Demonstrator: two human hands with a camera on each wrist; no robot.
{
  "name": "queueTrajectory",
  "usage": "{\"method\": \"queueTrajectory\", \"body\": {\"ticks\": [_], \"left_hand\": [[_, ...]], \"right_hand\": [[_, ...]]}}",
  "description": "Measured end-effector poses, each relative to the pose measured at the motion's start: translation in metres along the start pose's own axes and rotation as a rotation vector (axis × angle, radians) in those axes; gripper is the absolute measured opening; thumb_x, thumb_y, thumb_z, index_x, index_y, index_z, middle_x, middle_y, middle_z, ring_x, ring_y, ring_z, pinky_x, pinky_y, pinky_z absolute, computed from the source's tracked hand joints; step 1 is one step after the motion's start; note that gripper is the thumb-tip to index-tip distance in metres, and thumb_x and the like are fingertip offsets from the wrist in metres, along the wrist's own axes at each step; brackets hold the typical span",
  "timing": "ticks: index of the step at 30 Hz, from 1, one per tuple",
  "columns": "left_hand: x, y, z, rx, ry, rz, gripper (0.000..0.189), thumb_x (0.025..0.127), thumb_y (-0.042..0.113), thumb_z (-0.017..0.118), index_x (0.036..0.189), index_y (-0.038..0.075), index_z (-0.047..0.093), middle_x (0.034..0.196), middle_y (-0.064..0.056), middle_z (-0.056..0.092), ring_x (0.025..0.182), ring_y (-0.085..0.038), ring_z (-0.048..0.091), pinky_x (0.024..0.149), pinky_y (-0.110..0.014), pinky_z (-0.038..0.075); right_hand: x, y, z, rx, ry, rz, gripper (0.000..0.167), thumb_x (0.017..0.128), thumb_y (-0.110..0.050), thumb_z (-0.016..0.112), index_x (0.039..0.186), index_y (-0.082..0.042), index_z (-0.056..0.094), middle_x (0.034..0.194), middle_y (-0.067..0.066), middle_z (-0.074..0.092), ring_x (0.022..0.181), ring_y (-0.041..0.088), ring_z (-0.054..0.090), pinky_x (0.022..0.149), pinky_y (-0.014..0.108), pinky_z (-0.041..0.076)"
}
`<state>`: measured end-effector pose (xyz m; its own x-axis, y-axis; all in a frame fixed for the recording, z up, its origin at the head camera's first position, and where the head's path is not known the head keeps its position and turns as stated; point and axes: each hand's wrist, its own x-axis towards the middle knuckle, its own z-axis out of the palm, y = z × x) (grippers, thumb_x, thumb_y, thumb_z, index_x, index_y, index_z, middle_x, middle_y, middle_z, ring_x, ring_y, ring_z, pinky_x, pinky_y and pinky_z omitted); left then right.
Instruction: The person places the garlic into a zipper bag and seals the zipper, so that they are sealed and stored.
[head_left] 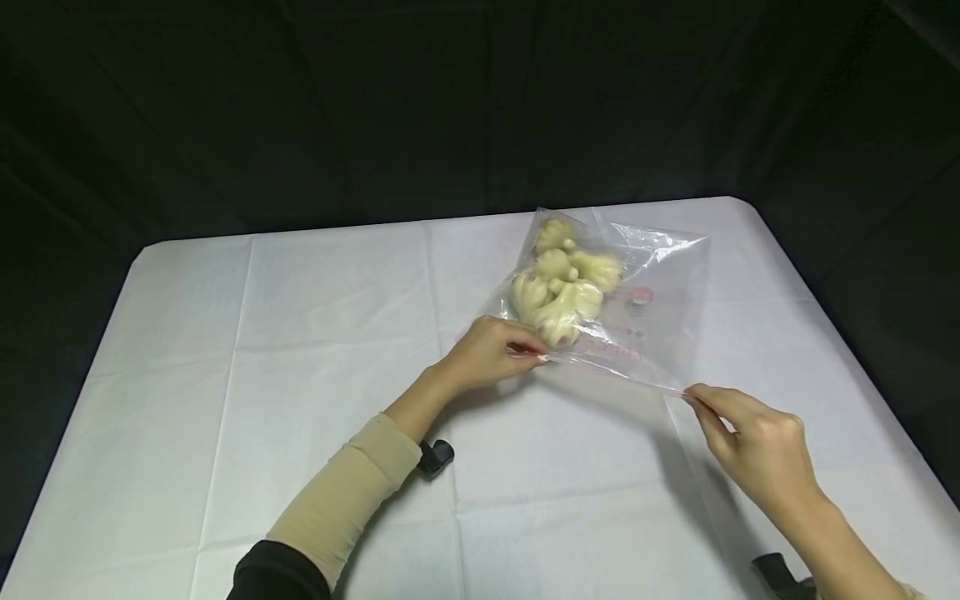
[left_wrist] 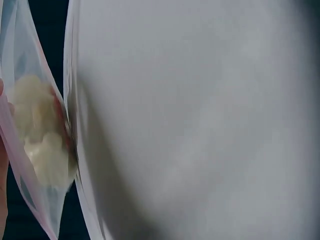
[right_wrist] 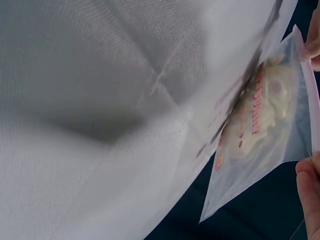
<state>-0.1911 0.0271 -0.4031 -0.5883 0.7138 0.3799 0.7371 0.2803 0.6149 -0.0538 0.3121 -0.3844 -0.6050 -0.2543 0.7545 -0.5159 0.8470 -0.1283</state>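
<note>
Several pale garlic bulbs (head_left: 573, 304) sit inside a clear plastic zip bag (head_left: 671, 308) with red print, bunched toward its far left side in the head view. My left hand (head_left: 491, 354) pinches the near edge of the bag at its left, close by the lowest bulb. At the right end of that same edge, my right hand (head_left: 757, 442) pinches the corner between thumb and fingers. Between the two hands the edge is drawn out nearly straight. The right wrist view shows the pinkish zip strip (right_wrist: 311, 100) running from hand to hand, raised off the tabletop.
A white cloth with fold creases covers the table (head_left: 315, 400). Black curtains (head_left: 450, 108) hang behind it and at both sides. Dark wrist-camera mounts (head_left: 437, 458) show at both wrists, and shadows of the hands and bag fall on the cloth.
</note>
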Motion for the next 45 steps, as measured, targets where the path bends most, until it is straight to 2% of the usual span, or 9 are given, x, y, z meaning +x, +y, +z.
{"method": "queueTrajectory", "body": {"ticks": [6,17,28,34,39,42,45], "left_hand": [[-0.007,-0.005,-0.01,-0.023,-0.003,-0.074,0.01,0.085,0.005,0.074,0.094,0.003,0.077,0.094,-0.007,0.074,0.084,-0.015,0.069,0.075,-0.014,0.05],[-0.016,-0.017,-0.02,-0.06,0.04,-0.121,0.007,0.083,0.003,0.075,0.089,0.0,0.077,0.09,-0.007,0.074,0.084,-0.017,0.069,0.077,-0.015,0.051],[-0.029,-0.024,-0.033,-0.06,0.075,-0.178,0.007,0.083,0.005,0.075,0.089,0.001,0.077,0.087,-0.006,0.074,0.081,-0.017,0.067,0.076,-0.023,0.054],[-0.038,-0.031,-0.04,-0.064,0.113,-0.193,0.007,0.082,0.003,0.076,0.088,0.0,0.077,0.086,-0.007,0.074,0.082,-0.02,0.068,0.077,-0.024,0.055],[-0.042,-0.032,-0.044,-0.04,0.156,-0.177,0.007,0.081,0.002,0.076,0.087,0.001,0.077,0.085,-0.007,0.074,0.079,-0.019,0.068,0.076,-0.026,0.055],[-0.045,-0.031,-0.045,0.016,0.16,-0.157,0.007,0.082,0.004,0.076,0.088,0.002,0.077,0.087,-0.006,0.074,0.081,-0.019,0.069,0.076,-0.028,0.055],[-0.048,-0.028,-0.045,0.082,0.132,-0.136,0.007,0.082,0.003,0.075,0.089,0.004,0.077,0.089,-0.005,0.074,0.085,-0.02,0.07,0.078,-0.03,0.055]], "right_hand": [[-0.002,0.003,-0.002,-0.028,0.013,0.007,0.057,0.103,-0.04,0.045,0.079,0.003,0.074,0.073,0.01,0.072,0.059,0.029,0.068,0.051,0.024,0.052],[-0.005,0.006,-0.003,-0.027,0.012,0.003,0.058,0.103,-0.039,0.045,0.078,0.004,0.074,0.072,0.009,0.072,0.058,0.03,0.067,0.051,0.02,0.052],[-0.01,0.006,-0.003,-0.035,0.01,0.01,0.06,0.103,-0.04,0.044,0.078,0.005,0.073,0.073,0.013,0.071,0.058,0.031,0.068,0.046,0.028,0.051],[-0.01,0.008,-0.005,-0.028,-0.01,0.006,0.061,0.103,-0.041,0.043,0.078,0.006,0.073,0.072,0.013,0.071,0.056,0.031,0.067,0.045,0.026,0.051],[-0.007,0.01,-0.007,-0.023,-0.022,-0.001,0.061,0.103,-0.041,0.043,0.078,0.005,0.073,0.072,0.012,0.071,0.057,0.03,0.067,0.05,0.019,0.052],[-0.005,0.011,-0.007,-0.014,-0.03,-0.007,0.06,0.103,-0.04,0.044,0.078,0.005,0.073,0.072,0.011,0.071,0.057,0.03,0.067,0.053,0.016,0.052],[-0.004,0.012,-0.008,-0.014,-0.04,-0.017,0.059,0.103,-0.041,0.044,0.077,0.003,0.074,0.072,0.009,0.072,0.057,0.028,0.067,0.053,0.015,0.051]]}}
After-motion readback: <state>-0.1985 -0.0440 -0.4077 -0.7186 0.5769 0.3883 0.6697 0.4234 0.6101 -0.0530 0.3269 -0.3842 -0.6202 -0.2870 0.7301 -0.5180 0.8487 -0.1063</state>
